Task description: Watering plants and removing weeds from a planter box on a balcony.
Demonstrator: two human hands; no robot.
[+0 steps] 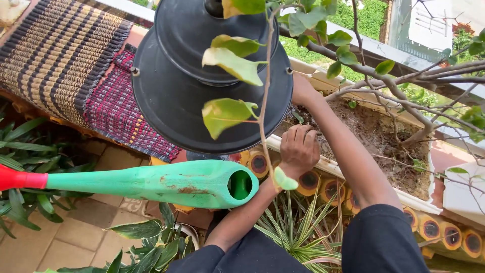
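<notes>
Over the long planter box [422, 199] at the balcony's edge, the person is leaning with both arms stretched forward. Their left hand [299, 150] is resting at the near rim of the box, knuckles up, fingers curling down into the brown soil [376, 139]; its grip is bunching together at the earth, though whether it is pinching anything cannot be told, since the fingertips are hiding under the hand. Their right hand [299, 87] is reaching farther back, toward the far wall of the planter; most of it is disappearing behind the black tiered stand [187, 96] hanging in front of the camera, so the state of its grip cannot be told.

A woody branch [394, 81] with green leaves is rising from the soil and spreading across the upper right. Just beside the left forearm, a green watering can [151, 183] with a red tip is lying on its side, its round opening facing the camera. A row of yellow rings with dark centres [429, 228] is running along the planter's front. Below, a striped spiky plant [298, 230] is growing between the person's arms, and woven mats [65, 55] are draping over the railing on the left.
</notes>
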